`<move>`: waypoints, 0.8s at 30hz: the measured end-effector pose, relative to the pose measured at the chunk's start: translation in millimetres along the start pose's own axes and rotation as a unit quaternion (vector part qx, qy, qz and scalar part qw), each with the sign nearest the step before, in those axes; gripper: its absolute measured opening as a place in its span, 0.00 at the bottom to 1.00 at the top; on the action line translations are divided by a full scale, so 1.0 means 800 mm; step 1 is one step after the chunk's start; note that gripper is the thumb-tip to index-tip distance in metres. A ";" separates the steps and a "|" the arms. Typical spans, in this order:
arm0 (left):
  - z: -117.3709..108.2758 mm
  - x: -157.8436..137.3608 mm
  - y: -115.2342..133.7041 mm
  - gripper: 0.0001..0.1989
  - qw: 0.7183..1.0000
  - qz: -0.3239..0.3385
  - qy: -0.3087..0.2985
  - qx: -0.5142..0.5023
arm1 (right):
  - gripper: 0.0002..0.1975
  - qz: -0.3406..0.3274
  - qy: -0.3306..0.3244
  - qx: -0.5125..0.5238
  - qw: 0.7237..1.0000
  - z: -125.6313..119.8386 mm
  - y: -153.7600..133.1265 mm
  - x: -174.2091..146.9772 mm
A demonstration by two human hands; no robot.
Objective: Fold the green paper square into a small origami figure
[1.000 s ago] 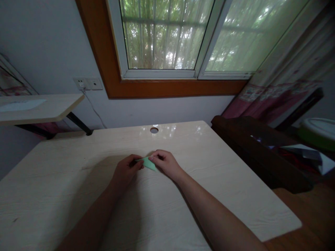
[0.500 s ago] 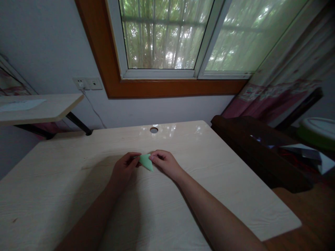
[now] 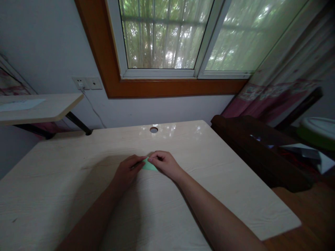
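A small piece of folded green paper (image 3: 149, 165) is between my hands over the middle of the pale wooden desk (image 3: 167, 216). My left hand (image 3: 128, 168) pinches its left side with thumb and fingers. From the right, my right hand (image 3: 165, 163) has its thumb and fingertips closed on the paper's upper right part. The fingertips of both hands almost meet at the top of the paper. Much of the paper is covered by the fingers, so its full folded shape is hidden.
A raised shelf (image 3: 39, 108) on black legs stands at the desk's left, bearing a paper sheet. Behind the desk's round cable hole (image 3: 154, 130) are the wall and window. Dark wooden furniture (image 3: 256, 150) stands past the desk's right edge.
The green paper has turned so its long edge lies lower and nearly level. My left hand has shifted right, and the fingertips are closer together, covering more of the paper.
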State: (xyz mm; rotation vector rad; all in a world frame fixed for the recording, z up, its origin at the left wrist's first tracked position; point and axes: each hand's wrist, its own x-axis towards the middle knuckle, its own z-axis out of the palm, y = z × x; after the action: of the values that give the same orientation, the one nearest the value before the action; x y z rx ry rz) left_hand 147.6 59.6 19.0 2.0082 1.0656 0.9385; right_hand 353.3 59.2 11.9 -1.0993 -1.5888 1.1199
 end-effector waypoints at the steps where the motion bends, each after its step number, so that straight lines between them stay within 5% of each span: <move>1: 0.000 0.000 0.000 0.13 1.000 0.004 -0.001 0.001 | 0.13 -0.001 0.001 -0.002 1.000 0.000 0.000 0.000; 7: 0.001 0.000 0.000 0.13 1.000 -0.003 0.007 0.007 | 0.13 0.001 0.007 -0.008 1.000 0.000 0.000 0.000; 15: 0.005 0.001 -0.004 0.14 0.987 -0.120 0.064 -0.081 | 0.11 0.001 0.063 -0.019 0.998 0.001 -0.004 -0.001; 24: 0.001 0.002 -0.008 0.16 0.978 -0.124 0.131 -0.106 | 0.11 0.026 0.115 0.049 0.992 0.002 -0.005 0.003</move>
State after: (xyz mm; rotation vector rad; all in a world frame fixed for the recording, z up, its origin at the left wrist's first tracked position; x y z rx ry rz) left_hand 146.5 64.0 13.9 1.5658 1.2669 1.1494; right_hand 350.6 60.5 15.8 -1.1642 -1.3198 1.0530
